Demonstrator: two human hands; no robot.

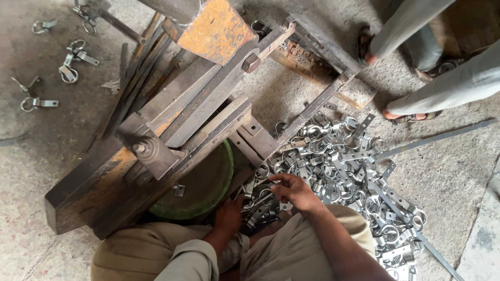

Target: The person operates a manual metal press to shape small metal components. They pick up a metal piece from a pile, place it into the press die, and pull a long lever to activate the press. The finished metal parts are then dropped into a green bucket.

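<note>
I sit on the floor before a rusty iron press frame (pixel 172 119). My right hand (pixel 294 191) reaches into a heap of shiny metal loop clamps (pixel 338 161) and pinches one clamp piece between its fingers. My left hand (pixel 228 216) rests low by my knee, next to the green round bowl (pixel 205 195) under the frame, touching a bunch of dark metal pieces (pixel 260 211). Whether it grips them is hidden.
Several finished clamps (pixel 67 67) lie scattered on the concrete at the far left. Another person's legs and sandalled feet (pixel 411 67) stand at the upper right. Long flat metal strips (pixel 432 139) lie across the heap on the right.
</note>
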